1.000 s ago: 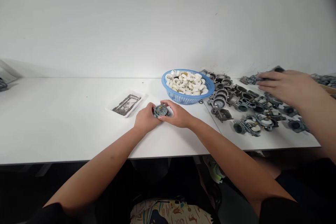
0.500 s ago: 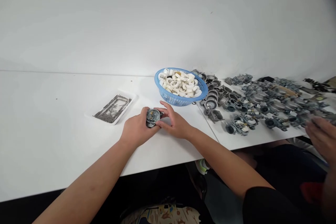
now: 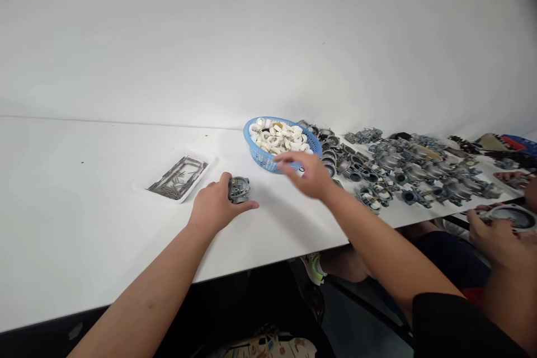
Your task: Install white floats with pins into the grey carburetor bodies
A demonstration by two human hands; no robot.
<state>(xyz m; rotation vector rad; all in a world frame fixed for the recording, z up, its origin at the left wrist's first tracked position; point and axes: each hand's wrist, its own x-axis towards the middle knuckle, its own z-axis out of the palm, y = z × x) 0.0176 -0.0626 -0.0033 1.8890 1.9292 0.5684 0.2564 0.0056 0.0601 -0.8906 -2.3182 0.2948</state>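
My left hand [image 3: 213, 204] steadies a grey metal carburetor body [image 3: 239, 189] on the white table, its open round side facing up and small brass parts showing inside. The fingers wrap its left side while the thumb stretches along the near edge. My right hand [image 3: 308, 173] hangs in the air at the near rim of a blue plastic basket [image 3: 262, 158], slightly blurred, fingers extended and nothing visible in them. White ring-like carburetor floats [image 3: 279, 137] fill the basket. Left of my left hand, a white tray [image 3: 184, 197] holds many thin metal pins [image 3: 170, 185].
Many carburetor bodies [image 3: 432, 168] cover the table to the right, with dark bowl-like metal parts [image 3: 346, 159] beside the basket. Another person's hands [image 3: 499, 235] hold a metal part at the far right. A white wall stands behind the table.
My right hand has let go of the carburetor body and moved right and up to the basket. My left hand keeps its hold. The co-worker's hand now holds a part.
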